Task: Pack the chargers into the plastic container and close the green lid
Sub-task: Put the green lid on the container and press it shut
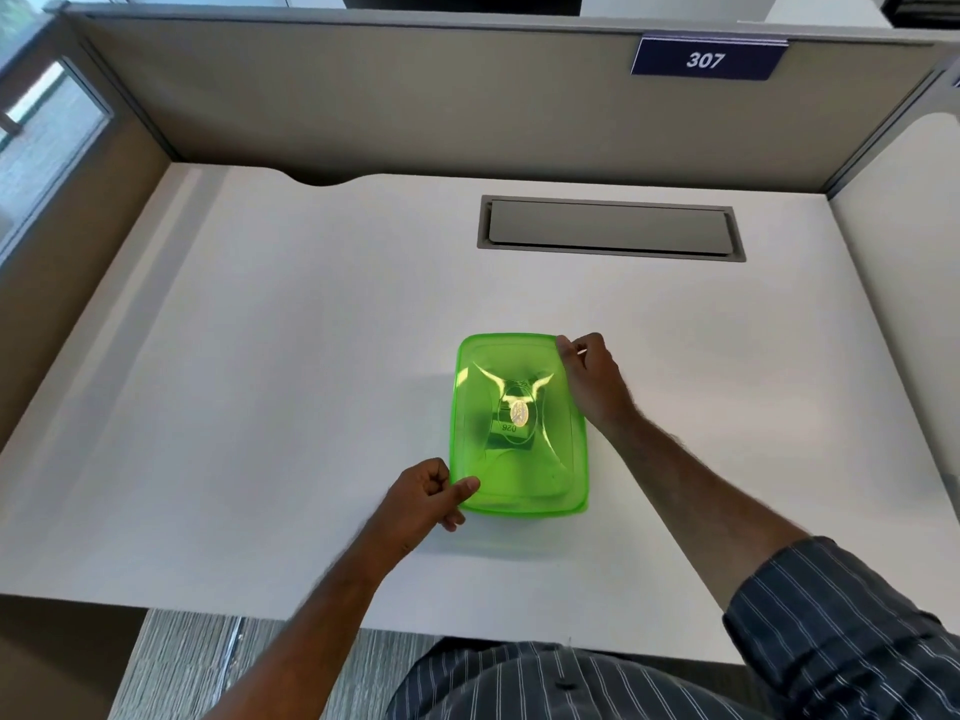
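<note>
The translucent green lid [519, 426] lies on top of the plastic container in the middle of the white desk. A dark blocky shape shows faintly through the lid near its centre, likely a charger; the container's walls are hidden beneath the lid. My left hand [426, 496] pinches the lid's near left corner between thumb and curled fingers. Over at the far right corner, my right hand [592, 379] grips the lid's rim with its fingertips.
A grey cable hatch [610, 228] is set into the white desk [260, 381] behind the container. Beige cubicle partitions [415, 96] wall the desk at the back and both sides, with a "307" sign [704, 58] at the upper right.
</note>
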Tool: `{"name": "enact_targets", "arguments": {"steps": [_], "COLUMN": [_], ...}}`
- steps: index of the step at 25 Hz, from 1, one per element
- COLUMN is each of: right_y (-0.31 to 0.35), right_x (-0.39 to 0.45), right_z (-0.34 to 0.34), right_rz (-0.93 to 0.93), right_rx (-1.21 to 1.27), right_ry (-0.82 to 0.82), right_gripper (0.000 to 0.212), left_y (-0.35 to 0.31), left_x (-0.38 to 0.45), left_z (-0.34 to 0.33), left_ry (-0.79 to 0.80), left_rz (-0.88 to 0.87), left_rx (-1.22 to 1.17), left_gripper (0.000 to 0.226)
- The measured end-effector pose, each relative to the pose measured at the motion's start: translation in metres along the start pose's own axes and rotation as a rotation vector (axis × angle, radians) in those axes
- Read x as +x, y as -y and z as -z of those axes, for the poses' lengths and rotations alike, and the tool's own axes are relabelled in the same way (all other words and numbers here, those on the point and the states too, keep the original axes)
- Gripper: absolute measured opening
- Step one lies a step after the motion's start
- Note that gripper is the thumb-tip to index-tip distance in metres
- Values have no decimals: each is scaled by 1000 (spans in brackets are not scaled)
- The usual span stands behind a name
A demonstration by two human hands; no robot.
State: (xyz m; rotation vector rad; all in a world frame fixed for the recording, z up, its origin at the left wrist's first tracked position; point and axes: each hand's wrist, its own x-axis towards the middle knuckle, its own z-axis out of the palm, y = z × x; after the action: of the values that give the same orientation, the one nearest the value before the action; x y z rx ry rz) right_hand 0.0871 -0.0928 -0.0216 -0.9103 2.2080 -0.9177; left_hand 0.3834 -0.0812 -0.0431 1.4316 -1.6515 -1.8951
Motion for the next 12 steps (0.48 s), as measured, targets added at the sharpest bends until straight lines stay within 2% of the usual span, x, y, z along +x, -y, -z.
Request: {"name": "enact_targets", "arguments": {"steps": [8, 12], "right_y": [-45, -49], "right_x": [-111, -124], "right_z": [23, 29], "right_rz": [-156, -98], "right_rx": [9, 55], "right_ry": [253, 237], "right_gripper": [58, 47], "left_y": [1, 0], "left_x": [0, -3], "left_z": [-2, -11], "left_ry": [21, 46], "left_rz": [-33, -19], "left_rx": [151, 166], "left_gripper": [51, 54]}}
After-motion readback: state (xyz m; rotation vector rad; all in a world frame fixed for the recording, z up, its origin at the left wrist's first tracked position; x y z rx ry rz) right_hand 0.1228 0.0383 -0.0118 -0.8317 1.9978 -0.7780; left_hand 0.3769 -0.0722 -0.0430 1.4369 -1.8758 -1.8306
